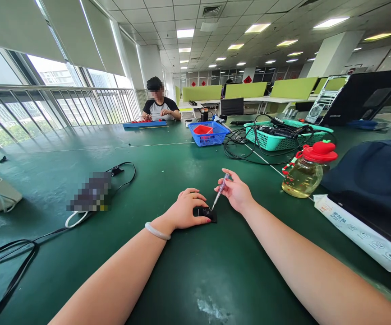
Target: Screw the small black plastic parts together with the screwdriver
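My left hand (pixel 189 210) is closed around a small flat black piece (pixel 206 212) that lies on the green tabletop, thumb along its near side and fingers over the far side. What the black piece is cannot be made out. My right hand (pixel 237 192) grips a slim screwdriver (pixel 221 191) with a clear handle, held at a slant. Its tip points down onto the top of the black piece, near the right end; whether it sits in a screw is too small to tell.
A blue basket (pixel 212 141) holding a red container and a teal basket (pixel 272 144) heaped with black cables stand ahead. To the right are a red-lidded bottle (pixel 305 176) and a white package (pixel 357 232). A dark device (pixel 92 192) with cables lies left. Another person (pixel 160 101) sits across the table.
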The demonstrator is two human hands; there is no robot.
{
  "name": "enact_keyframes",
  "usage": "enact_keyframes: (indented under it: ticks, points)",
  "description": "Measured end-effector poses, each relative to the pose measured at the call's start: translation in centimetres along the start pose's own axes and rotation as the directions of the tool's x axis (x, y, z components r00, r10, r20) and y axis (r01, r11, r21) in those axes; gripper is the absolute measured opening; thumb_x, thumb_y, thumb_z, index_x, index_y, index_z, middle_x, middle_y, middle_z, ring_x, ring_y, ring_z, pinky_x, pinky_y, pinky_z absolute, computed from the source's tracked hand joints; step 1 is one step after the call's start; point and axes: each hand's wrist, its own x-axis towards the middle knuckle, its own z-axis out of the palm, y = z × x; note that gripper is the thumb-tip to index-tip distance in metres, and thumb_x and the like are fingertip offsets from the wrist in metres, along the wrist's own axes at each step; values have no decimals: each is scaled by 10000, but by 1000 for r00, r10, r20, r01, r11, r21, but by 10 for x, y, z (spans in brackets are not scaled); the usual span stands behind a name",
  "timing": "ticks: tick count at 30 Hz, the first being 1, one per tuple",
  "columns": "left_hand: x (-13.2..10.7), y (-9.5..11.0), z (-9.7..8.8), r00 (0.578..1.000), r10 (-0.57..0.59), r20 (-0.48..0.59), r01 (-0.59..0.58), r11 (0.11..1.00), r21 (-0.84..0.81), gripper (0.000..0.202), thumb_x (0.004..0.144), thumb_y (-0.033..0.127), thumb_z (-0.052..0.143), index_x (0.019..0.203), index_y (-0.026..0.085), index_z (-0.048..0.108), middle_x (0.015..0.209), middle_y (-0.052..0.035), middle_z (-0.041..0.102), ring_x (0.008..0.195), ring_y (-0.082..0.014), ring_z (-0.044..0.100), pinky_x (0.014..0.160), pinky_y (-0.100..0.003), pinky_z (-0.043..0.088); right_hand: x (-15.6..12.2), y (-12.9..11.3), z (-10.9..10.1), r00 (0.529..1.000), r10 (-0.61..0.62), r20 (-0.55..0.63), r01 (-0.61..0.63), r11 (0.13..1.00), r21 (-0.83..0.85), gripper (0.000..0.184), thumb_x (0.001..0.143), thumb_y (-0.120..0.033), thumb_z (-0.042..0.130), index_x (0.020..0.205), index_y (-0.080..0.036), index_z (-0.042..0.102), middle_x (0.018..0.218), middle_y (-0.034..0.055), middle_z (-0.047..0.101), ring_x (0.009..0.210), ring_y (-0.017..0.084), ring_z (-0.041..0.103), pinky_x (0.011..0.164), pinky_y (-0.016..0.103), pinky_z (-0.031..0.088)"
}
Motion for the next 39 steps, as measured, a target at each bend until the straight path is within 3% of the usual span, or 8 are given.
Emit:
enact_keyframes:
  ticks: [16, 23, 29, 39]
  points:
    - [0, -2, 1, 1000, 1, -6, -1, 1000, -13, 363, 708, 499, 773, 995, 277, 743, 1196, -50, 678, 1303, -327, 415, 1120, -515, 310, -3, -8, 3, 994, -87, 63, 85, 996, 28, 531, 698, -265, 689, 1209, -330, 562, 887, -25, 675, 687, 154, 638, 775, 396, 506]
    - [0, -2, 1, 1000, -14, 15, 14, 1000, -19, 369, 712, 506, 768, 1002, 280, 738, 1233, -50, 662, 1314, -335, 398, 1125, -534, 296, -8, -16, 10, 982, -122, 148, 116, 992, 45, 456, 748, -300, 679, 1191, -372, 595, 965, -19, 676, 711, 149, 624, 795, 392, 495]
    - [0, -3, 2, 1000, -14, 10, 14, 1000, -20, 367, 707, 505, 773, 996, 281, 739, 1230, -49, 662, 1310, -331, 405, 1127, -530, 301, -10, -19, 11, 981, -110, 159, 105, 994, 39, 455, 733, -332, 709, 1174, -354, 601, 850, -24, 664, 721, 170, 620, 798, 400, 499]
    - [-1, -2, 1, 1000, -15, 14, 15, 1000, -27, 364, 706, 499, 777, 999, 287, 743, 1228, -47, 664, 1318, -334, 402, 1133, -528, 295, 1, -5, 2, 997, -52, 65, 50, 998, 42, 482, 685, -339, 773, 1133, -332, 594, 731, -53, 616, 691, 134, 590, 749, 336, 508]
